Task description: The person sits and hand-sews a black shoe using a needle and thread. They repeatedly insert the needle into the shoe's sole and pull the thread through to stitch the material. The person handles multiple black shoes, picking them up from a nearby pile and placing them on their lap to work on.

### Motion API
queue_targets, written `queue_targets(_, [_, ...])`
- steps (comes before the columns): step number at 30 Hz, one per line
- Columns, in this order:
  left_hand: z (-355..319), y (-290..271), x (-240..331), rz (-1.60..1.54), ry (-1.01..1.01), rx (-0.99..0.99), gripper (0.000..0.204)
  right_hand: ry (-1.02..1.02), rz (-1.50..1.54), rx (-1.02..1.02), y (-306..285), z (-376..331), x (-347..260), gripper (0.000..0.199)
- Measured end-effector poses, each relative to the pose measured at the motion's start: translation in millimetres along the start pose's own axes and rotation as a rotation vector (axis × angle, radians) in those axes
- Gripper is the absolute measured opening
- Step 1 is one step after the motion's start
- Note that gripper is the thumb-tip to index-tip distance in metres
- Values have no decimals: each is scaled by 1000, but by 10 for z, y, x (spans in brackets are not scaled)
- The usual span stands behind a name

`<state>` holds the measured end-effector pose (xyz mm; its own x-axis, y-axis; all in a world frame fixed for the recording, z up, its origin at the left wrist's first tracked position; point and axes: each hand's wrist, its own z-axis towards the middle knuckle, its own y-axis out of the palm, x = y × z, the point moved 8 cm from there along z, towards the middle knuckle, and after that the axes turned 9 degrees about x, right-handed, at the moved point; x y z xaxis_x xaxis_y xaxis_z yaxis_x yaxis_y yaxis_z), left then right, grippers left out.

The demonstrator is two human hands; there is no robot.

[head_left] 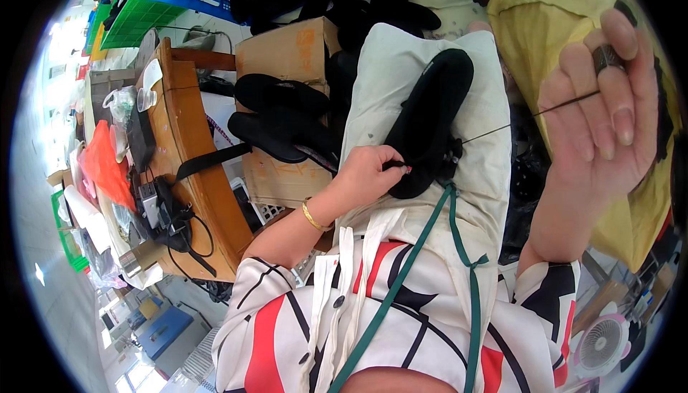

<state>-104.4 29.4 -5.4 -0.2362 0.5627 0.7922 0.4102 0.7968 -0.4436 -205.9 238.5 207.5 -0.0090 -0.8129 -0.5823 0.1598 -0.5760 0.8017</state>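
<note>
- Head view, looking down: a black shoe sole (427, 122) lies on a cream cloth pad (479, 156) over the person's lap, centre of the scene.
- Left hand (365, 174): fingers pressed together, pinching the near end of the sole against the pad; a gold bangle (313, 217) sits on the wrist.
- Right hand (600, 113): raised at the right, fingers curled and closed on a thin black thread (534, 114), with a dark band on 1 fingertip.
- Thread runs taut from the right hand leftward to the sole's near end.
- Green cord (430, 235) runs from the pad toward the near edge, over a patterned garment.
- Left of the pad: 2 more black soles (283, 117) on cardboard boxes (287, 53).
- Far left: a wooden bench (193, 149) with clutter.
</note>
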Motion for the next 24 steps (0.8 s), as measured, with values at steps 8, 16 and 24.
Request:
queue_targets(8, [-243,-141,-145,22,-36,239,45,-38,-15,116,-702,-87,-269,26])
queue_targets(16, [-328,-6,-328,-96,-123,215,42,-115,-51,156,-835,-289,-303,30])
queue_targets(24, [-31,-1298,339,-789,328,490,29,-418,-285,177,-545,-449,-711,13])
